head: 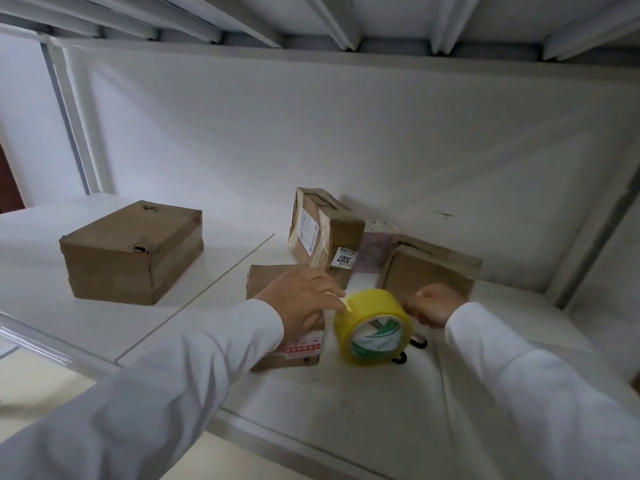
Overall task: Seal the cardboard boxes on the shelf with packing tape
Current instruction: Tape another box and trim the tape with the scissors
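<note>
From my head camera, I'm reaching onto the white shelf [398, 393] with both arms. My left hand [304, 299] lies over the flat box [287, 344] near the shelf's front edge, fingers fairly straight, their tips touching the top of the yellow tape roll [374, 325]. I'd say I'm feeling for the loose end of the tape. The roll stands on its rim just right of that flat box, its printed core facing me. My right hand [437, 304] is curled tight just beside the roll's far right side; it may be pinching the tape, but I can't tell what, if anything, is in it. Something small and black [417, 342] peeks out from behind the roll; too hidden to name.

Further back, a tall box with a 5007 label [323, 237] stands against the back wall, a pale packet [375, 249] tucked behind it, and another box [429, 268] sits toward the right rear corner. One large box [133, 252] rests alone, well apart, on the left side of the shelf.

Risks from here: the roll is balanced on its rim, so a clumsy push could send it rolling toward the front edge and off. If I pull the end crooked, the tape may fold and stick to itself. The tall box looks easy to knock over.
</note>
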